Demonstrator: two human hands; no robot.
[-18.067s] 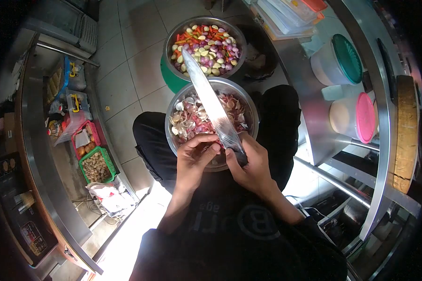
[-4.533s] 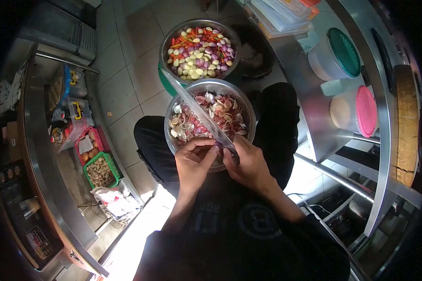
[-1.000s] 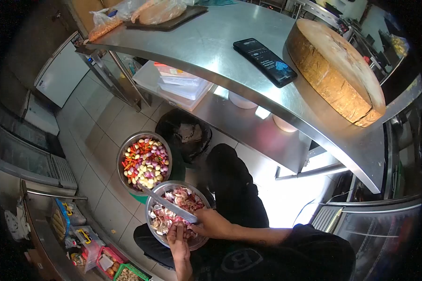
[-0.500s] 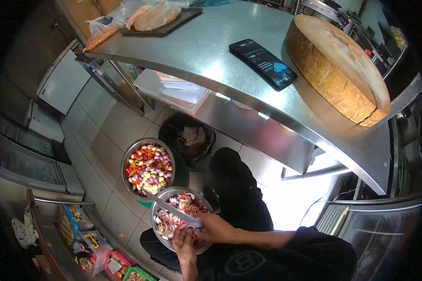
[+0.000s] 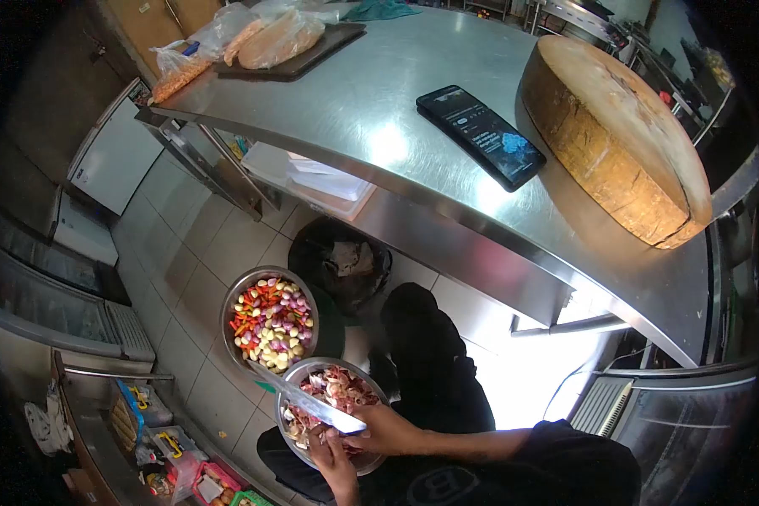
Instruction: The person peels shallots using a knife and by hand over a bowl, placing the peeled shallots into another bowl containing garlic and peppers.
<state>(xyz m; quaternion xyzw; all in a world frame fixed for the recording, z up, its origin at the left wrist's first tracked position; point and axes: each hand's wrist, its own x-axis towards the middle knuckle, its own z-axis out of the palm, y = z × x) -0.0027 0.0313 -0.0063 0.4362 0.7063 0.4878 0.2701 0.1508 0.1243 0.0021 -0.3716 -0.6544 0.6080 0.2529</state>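
The steel table (image 5: 379, 93) stands beyond the peel bowl (image 5: 279, 426); the vegetable bowl (image 5: 227, 320) sits just past that bowl's rim. The knife (image 5: 308, 398) slants across the peel bowl, tip toward the vegetable bowl. Of 2 hands, the right hand (image 5: 392, 430) clasps its near end; the left hand (image 5: 333, 460) curls beside the blade, whether holding anything I cannot tell.

The bare right hand (image 5: 386, 430) is curled, its forearm (image 5: 476, 444) stretched sideways. Just beside it, the bare left hand (image 5: 333, 460) bends its fingers (image 5: 336, 444).
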